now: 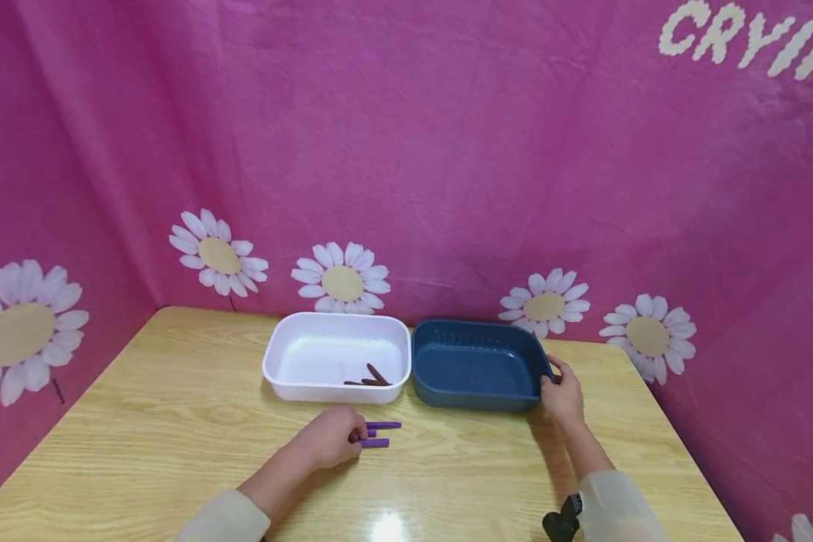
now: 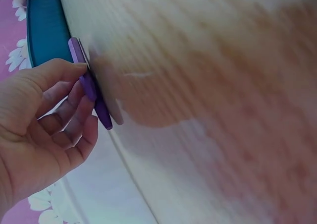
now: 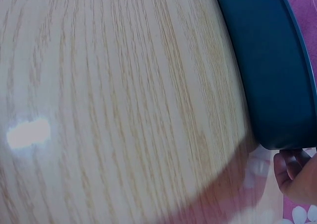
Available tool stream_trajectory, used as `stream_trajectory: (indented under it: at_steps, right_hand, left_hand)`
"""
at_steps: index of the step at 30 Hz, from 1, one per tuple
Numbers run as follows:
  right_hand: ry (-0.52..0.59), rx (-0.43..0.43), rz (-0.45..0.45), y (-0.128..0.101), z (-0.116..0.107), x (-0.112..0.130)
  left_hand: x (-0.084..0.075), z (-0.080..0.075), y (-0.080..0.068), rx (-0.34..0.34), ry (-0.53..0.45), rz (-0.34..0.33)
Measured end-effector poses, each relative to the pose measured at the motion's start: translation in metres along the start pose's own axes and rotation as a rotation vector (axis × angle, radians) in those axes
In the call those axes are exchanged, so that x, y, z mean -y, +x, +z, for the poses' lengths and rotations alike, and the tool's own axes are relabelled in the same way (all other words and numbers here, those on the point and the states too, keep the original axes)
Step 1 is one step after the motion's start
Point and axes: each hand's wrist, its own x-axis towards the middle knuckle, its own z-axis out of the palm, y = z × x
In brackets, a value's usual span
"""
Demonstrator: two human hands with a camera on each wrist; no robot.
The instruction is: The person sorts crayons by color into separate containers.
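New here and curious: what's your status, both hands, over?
Left fingers pinching at least one slim purple stick. Right fingers holding end of dark-blue rectangular plastic bin. Nothing visibly in the way.

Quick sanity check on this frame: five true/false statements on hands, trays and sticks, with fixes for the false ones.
1. The brown sticks lie inside the white tray. True.
2. The right hand holds the white tray. False: it holds the right end of the blue tray.
3. The left hand has its fingers on purple sticks. True.
4. The purple sticks are inside the blue tray. False: they are outside both trays, in front of the white one.
5. In the head view, the blue tray is right of the white tray. True.
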Motion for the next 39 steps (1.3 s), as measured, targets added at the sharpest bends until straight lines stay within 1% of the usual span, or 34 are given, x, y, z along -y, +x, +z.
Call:
stream_trajectory:
  at_steps: [3, 6, 8, 16, 22, 24, 27, 33, 39]
  right_hand:
    - [-0.011, -0.011, 0.0, -0.001, -0.001, -0.002]
    - [-0.004, -0.01, -0.012, -0.001, -0.001, -0.001]
    - [0.002, -0.01, -0.014, -0.001, -0.001, 0.0]
    - [0.011, -0.009, -0.014, -0.002, 0.001, 0.001]
    - [0.013, -0.021, -0.017, -0.002, 0.002, 0.002]
    - [0.018, -0.019, -0.015, -0.002, 0.001, 0.002]
    - [0.024, -0.015, -0.014, -0.002, 0.001, 0.001]
    - [0.023, -0.02, -0.017, 0.0, 0.001, -0.001]
    - [0.023, -0.025, -0.027, 0.0, 0.002, -0.002]
  left_hand:
    - [-0.001, 0.0, 0.0, 0.013, -0.025, -0.005]
    - [-0.002, -0.002, 0.0, 0.02, -0.049, -0.035]
    - [-0.003, -0.004, 0.001, 0.015, -0.057, -0.033]
    - [-0.008, -0.012, 0.009, -0.02, -0.035, 0.044]
    - [-0.016, -0.02, 0.019, -0.04, -0.024, 0.083]
    - [-0.019, -0.023, 0.021, -0.044, -0.027, 0.087]
    - [-0.023, -0.026, 0.026, -0.045, -0.053, 0.075]
    - [-0.029, -0.031, 0.034, -0.054, -0.039, 0.069]
    - [-0.037, -0.036, 0.04, -0.065, -0.064, 0.056]
